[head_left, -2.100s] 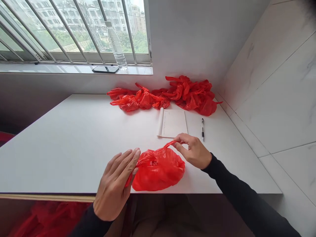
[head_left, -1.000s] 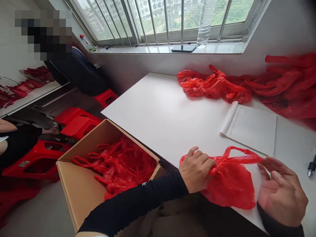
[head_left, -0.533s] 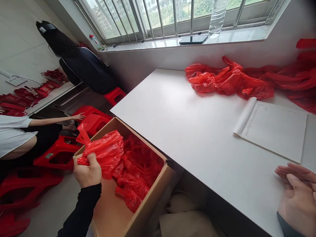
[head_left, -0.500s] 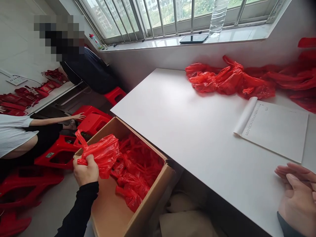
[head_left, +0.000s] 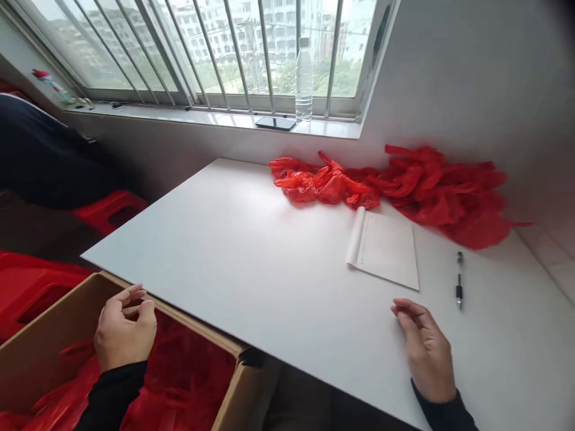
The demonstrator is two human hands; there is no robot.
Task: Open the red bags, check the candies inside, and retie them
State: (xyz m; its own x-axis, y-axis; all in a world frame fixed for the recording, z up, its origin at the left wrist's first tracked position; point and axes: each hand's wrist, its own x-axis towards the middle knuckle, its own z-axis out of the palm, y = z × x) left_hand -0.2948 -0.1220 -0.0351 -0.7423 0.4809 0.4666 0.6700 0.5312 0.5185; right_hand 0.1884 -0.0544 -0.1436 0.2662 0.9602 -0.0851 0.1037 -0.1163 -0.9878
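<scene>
Red plastic bags lie on two sides of a person at a white worktop (head_left: 211, 251); the work looks partway along, with the bags in the box (head_left: 188, 371) seemingly dealt with, and a bunched cluster (head_left: 326, 182) and a bigger heap (head_left: 453, 197) on the worktop perhaps left to handle, though their order cannot be told for sure; no bag is in hand. The left hand (head_left: 126, 329) hangs above the cardboard box (head_left: 63, 326), its fingers loosely curled and thumb apart, with nothing visible in its grasp; the boxed bags sit below it and to either side of its wrist, blurred. The right hand (head_left: 429, 353), over the worktop, is half curled and holds nothing that shows; the bigger heap lies well beyond it, the cluster farther off and to its left; a notepad (head_left: 390, 248) lies just ahead of its fingertips, a pen (head_left: 459, 281) ahead and to its right.
</scene>
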